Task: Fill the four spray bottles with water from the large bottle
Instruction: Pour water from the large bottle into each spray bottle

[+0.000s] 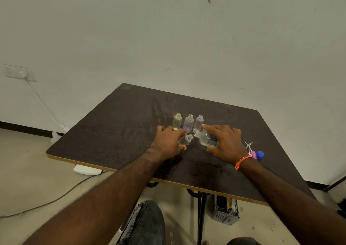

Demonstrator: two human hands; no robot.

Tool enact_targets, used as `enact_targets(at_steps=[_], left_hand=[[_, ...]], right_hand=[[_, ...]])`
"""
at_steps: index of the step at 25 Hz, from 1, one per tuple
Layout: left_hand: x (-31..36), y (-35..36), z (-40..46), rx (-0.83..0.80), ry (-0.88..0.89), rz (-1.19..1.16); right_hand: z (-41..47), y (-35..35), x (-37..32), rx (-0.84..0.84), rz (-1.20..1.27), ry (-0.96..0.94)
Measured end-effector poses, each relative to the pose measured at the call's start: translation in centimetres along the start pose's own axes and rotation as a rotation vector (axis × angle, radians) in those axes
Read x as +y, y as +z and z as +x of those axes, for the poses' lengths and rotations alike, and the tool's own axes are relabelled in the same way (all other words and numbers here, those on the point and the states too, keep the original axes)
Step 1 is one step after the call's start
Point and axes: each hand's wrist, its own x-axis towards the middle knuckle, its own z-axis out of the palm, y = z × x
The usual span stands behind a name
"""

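Right hand (225, 141) is wrapped round the clear large bottle (206, 139), tipped so its mouth meets the little clear spray bottle (185, 139) gripped tilted in the left hand (167, 143), mid-table (112, 132) before three uncapped upright ones (188, 123), though fingers hide the water levels

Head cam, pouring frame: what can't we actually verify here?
- Water stream and fill level in the small clear bottle: too small, and the left hand covers its body.
- Large bottle water level: the right hand wraps it.
- Levels in the green bottle, purple bottle and clear bottle: too small.
- Spray tops by the blue cap: count unclear, wrist overlaps.
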Motion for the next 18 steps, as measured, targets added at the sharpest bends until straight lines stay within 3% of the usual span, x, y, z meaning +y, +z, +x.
enact_targets(at_steps=[18], left_hand=[[-0.07, -0.01, -0.08, 0.000, 0.008, -0.004]], right_hand=[[0.11, -0.54, -0.25, -0.025, -0.040, -0.008]])
